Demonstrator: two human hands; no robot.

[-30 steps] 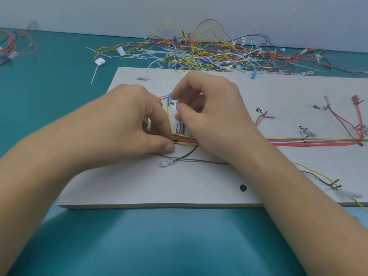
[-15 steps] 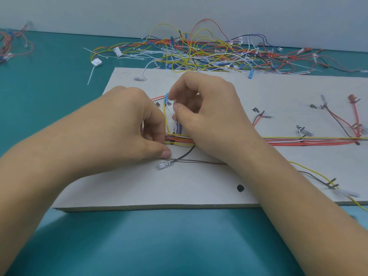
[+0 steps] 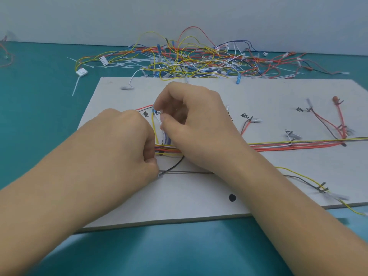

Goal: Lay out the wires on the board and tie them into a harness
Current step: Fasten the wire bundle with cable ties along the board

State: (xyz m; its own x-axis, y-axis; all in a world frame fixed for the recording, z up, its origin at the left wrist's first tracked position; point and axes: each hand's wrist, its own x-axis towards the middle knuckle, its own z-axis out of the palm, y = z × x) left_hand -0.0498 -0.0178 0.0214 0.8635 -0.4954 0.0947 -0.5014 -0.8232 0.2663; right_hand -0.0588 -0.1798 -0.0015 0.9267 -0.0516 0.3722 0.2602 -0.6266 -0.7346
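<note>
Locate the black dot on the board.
The black dot sits near the board's front edge, just left of the right forearm, below the grey wire.

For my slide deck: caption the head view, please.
Both hands work the wire bundle on the board.

A teal bench (image 3: 39, 120) runs back to a plain pale wall (image 3: 179, 14). At the bench's far left edge lies a small separate tangle of red cable (image 3: 6, 56), partly cut off by the frame and too blurred to make out in detail.
</note>
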